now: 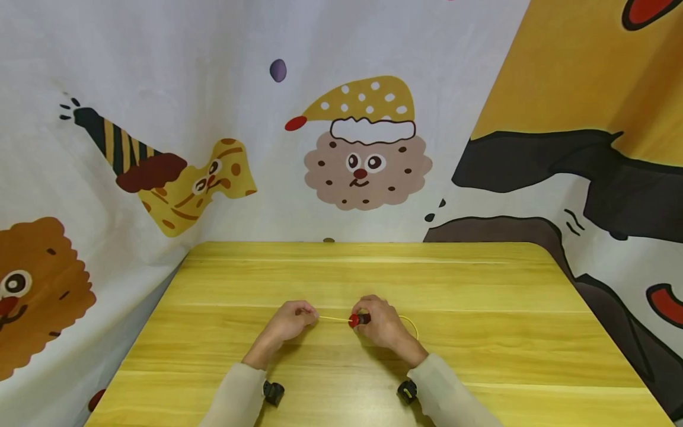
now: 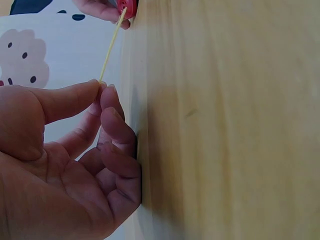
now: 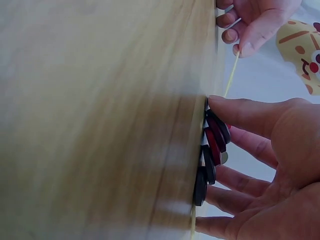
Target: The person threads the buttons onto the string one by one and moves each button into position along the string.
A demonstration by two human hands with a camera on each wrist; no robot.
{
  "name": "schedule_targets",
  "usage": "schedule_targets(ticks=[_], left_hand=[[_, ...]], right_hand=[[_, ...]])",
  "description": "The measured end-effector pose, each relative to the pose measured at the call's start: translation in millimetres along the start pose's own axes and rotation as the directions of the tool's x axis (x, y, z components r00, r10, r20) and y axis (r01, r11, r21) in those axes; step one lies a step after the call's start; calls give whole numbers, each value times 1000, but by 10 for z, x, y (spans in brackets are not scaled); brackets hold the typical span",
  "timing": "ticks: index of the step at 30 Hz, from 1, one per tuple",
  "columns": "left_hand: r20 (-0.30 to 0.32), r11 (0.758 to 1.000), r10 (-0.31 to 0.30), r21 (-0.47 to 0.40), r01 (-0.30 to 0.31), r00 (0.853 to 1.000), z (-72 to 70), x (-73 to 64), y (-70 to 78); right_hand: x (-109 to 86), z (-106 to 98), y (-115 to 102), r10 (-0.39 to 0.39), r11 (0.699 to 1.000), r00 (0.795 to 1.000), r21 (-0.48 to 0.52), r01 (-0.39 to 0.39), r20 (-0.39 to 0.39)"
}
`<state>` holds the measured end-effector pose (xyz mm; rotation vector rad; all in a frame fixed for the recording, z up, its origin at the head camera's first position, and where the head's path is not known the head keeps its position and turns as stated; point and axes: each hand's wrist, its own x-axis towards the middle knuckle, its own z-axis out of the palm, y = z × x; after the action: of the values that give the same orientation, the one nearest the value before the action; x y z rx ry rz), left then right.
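A yellow string (image 1: 333,319) runs taut between the two hands, low over the wooden table. My left hand (image 1: 290,321) pinches its left end between thumb and fingertips, as the left wrist view shows. On the string sits a row of black and dark red buttons (image 3: 212,145), overlapping near the tabletop. A red button (image 2: 129,7) with small holes faces left, and the string comes out of it. My right hand (image 1: 382,324) holds the buttons between thumb and fingers. Beyond that hand, the rest of the string curves in a loop on the right.
The wooden table (image 1: 341,273) reaches back to a white curtain (image 1: 240,53) printed with cartoon food figures. Dark cameras (image 1: 274,392) are strapped at both wrists, by the pale sleeves (image 1: 235,394).
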<state>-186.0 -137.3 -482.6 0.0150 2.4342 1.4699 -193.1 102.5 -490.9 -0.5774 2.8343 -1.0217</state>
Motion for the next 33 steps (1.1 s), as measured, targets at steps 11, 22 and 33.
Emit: schedule_targets(ticks=[11,22,33], left_hand=[[-5,1000,4,25,-4,1000,-4,27,-22],[-3,1000,8,25,-8,1000,18,31,-36],[-45,1000,0,15,0,999,30,57,-62]], right_hand=[[1,15,-5,-17,1000,1000,-11,16,-24],[16,36,2,-19,1000,999,-20,19,-32],[21,9,101,-76,994,997,84,77,-5]])
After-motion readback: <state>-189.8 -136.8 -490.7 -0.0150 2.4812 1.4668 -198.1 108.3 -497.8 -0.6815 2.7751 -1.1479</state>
